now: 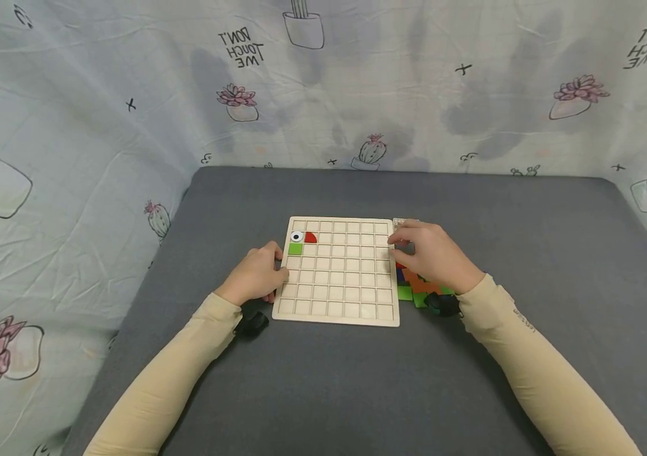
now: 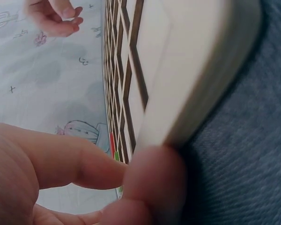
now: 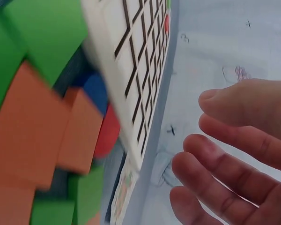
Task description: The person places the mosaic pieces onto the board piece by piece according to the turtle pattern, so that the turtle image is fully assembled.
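A pale wooden grid board lies flat in front of me. In its upper left cells sit a white tile with an eye, a red quarter-round tile and a green square tile. My left hand holds the board's left edge; the left wrist view shows its fingertips right at the rim. Over the right edge hovers my right hand, its fingers loosely bent. Nothing shows between those fingers in the right wrist view.
Loose green, orange, red and blue pieces lie heaped right of the board, partly under my right hand and wrist. A printed card sticks out by the far right corner. Patterned cloth hangs behind the grey table.
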Motion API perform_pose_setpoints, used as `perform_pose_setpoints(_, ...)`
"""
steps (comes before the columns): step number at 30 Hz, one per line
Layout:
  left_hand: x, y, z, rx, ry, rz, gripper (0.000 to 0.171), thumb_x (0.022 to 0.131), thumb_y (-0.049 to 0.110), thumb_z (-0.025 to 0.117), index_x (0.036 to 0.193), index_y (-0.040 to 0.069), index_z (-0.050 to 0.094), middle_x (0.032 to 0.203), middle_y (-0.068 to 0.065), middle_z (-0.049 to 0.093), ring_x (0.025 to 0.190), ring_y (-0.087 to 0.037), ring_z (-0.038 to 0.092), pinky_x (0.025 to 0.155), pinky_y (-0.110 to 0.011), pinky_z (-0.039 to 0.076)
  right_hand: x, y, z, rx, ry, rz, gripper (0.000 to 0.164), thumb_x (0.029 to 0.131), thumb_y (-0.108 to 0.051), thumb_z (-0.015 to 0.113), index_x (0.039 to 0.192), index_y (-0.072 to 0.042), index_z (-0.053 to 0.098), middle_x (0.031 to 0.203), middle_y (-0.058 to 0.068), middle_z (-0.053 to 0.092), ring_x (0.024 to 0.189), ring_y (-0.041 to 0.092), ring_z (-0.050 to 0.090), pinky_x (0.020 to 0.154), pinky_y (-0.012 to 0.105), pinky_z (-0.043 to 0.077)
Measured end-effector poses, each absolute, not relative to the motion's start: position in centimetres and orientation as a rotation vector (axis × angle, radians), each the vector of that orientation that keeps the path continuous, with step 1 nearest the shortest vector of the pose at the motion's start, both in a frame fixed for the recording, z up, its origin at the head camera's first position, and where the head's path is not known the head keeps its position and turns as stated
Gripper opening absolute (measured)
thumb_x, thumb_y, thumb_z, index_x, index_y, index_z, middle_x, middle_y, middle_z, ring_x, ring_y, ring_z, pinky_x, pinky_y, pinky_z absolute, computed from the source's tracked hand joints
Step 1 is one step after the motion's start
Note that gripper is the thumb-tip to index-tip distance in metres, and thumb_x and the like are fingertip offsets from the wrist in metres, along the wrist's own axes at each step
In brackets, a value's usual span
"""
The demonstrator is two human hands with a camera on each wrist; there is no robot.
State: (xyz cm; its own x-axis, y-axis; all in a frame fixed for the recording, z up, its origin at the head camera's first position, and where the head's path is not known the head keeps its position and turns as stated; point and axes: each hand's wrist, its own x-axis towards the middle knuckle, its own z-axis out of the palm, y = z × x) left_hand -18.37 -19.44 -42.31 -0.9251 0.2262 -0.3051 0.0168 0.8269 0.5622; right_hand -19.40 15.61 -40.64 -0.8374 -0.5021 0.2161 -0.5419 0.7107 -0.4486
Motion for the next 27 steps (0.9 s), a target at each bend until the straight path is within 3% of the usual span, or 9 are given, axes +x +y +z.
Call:
perform_pose_setpoints(19,-18.5,-19.5,-42.4,0.179,2.650,0.809,0.032,0.099,0.014,0.056,0.126,-0.003,0.051,0.062,-0.009,0.065,0.044,-0.018,0.063,0.045,-0.031,0.051,-19.3,19.2,-41.2,0.850,-2.907,0.725,0.020,0.091,-0.002,0.072,0.110,-0.003,0.077,0.111,0.013,0.072,0.086,0.023,0.069,0.074,0.041,0.057)
perform_pose_setpoints(27,-18.4,-19.5,-42.4,0.188,2.647,0.809,0.031,0.100,0.014,0.055,0.125,-0.003,0.051,0.061,-0.009,0.065,0.044,-0.018,0.063,0.046,-0.031,0.051,-19.1,19.3,-41.4,0.844,-3.041,0.647,0.026,0.089,-0.003,0.074,0.115,-0.005,0.077,0.125,0.019,0.069,0.114,0.037,0.063,0.085,0.049,0.055)
